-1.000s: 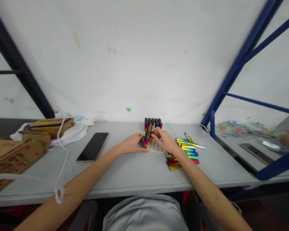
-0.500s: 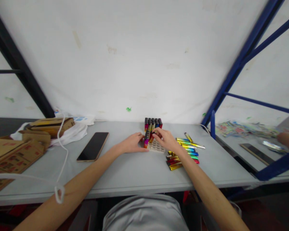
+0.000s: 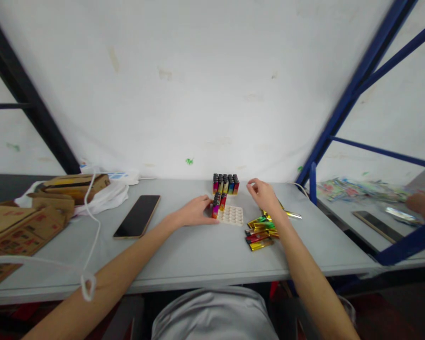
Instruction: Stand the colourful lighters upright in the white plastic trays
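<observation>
Rests left hand (image 3: 196, 211), spread apart, beside upright lighters (image 3: 215, 209) in tray (image 3: 235, 216).
Poises right hand (image 3: 264, 194) near loose lighters (image 3: 259, 237); cannot tell whether apart or together.

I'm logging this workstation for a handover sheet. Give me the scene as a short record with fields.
Left hand: at the tray's left edge, beside the lighter row; contact is hard to tell
Right hand: raised by the loose lighters, nothing visible held
White tray: partly filled, bare sockets to the right
Lighter row: upright along the tray's left side, purple one in front
Red lighter: upright, right of that row
Lighter block: upright, behind the tray
Loose lighters: lying piled, right of the tray
Phone: flat, left of the left hand
</observation>
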Tool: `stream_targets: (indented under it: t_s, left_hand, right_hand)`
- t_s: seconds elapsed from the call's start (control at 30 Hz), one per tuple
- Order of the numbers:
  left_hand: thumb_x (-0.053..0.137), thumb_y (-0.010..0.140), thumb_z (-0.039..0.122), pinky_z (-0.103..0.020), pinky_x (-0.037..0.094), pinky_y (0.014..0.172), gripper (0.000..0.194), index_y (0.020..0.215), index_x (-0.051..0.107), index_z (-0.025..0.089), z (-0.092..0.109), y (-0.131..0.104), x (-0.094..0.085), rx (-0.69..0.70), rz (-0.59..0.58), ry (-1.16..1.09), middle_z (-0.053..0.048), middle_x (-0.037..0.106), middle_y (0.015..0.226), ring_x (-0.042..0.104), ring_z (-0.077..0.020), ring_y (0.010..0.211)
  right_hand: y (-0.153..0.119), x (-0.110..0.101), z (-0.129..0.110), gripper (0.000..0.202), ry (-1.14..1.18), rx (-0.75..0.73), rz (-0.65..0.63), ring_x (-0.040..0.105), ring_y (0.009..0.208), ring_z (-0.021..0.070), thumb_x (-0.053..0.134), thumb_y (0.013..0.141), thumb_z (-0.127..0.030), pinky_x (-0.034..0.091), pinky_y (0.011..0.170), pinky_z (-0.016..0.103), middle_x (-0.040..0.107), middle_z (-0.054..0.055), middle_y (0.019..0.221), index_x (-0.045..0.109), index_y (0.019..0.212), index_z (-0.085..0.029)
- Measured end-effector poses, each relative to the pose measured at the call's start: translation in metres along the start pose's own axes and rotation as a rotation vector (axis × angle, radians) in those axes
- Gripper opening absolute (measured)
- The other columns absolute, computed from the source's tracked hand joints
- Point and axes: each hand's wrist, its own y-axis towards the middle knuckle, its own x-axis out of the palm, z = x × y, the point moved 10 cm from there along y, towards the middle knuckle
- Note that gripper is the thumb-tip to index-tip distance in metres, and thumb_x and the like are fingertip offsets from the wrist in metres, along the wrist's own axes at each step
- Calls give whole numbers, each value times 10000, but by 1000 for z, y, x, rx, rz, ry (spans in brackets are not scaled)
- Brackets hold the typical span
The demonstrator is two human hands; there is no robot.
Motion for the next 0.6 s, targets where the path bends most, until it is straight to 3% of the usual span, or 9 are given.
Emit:
stream_targets:
  t_s: [0.13,0.2,0.27,0.37,0.5,0.6]
  left_hand:
    - [702,776,694,-384,524,889,594,1024,698,155,-1,0,2,0,-8,27,-119,672,1022,636,-306,951]
    - [695,775,707,-379,523,886,603,1015,697,154,-1,0,2,1,-6,37,-120,673,1024,640,-308,951]
    - [697,772,705,-382,522,884,599,1011,699,155,0,0,0,1,3,34,-120,675,1020,642,-310,951]
    - [701,767,701,-385,523,873,597,1008,698,155,1,0,-1,0,8,29,-120,677,1015,643,-313,945]
    - [716,757,691,-383,526,862,586,997,695,156,2,0,-2,-10,7,21,-121,678,1022,641,-308,935]
    - [719,766,677,-381,528,864,582,1016,692,153,2,0,0,-1,-5,3,-119,670,1031,638,-299,933]
  right_hand:
    - [-10,-15,103,317,-313,396,-39,690,1035,278,550,975,-301,482,911,359,732,201,1100,702,1192,-127]
    - [-22,-13,136,361,-378,525,-106,686,1104,313,583,951,-306,495,919,383,721,235,1160,696,1230,-108]
    - [-29,-10,153,373,-388,591,-146,692,1112,334,594,935,-293,509,909,404,724,250,1165,698,1235,-97]
    - [-27,-7,153,318,-362,581,-142,710,1077,336,575,921,-227,518,906,412,741,254,1116,731,1161,-88]
    - [-7,-5,128,256,-307,444,-97,685,1136,302,544,940,-216,495,967,360,744,217,1134,734,1080,-115]
    - [3,3,96,277,-10,308,-30,714,941,234,485,987,-316,538,829,324,736,149,1075,643,1139,-147]
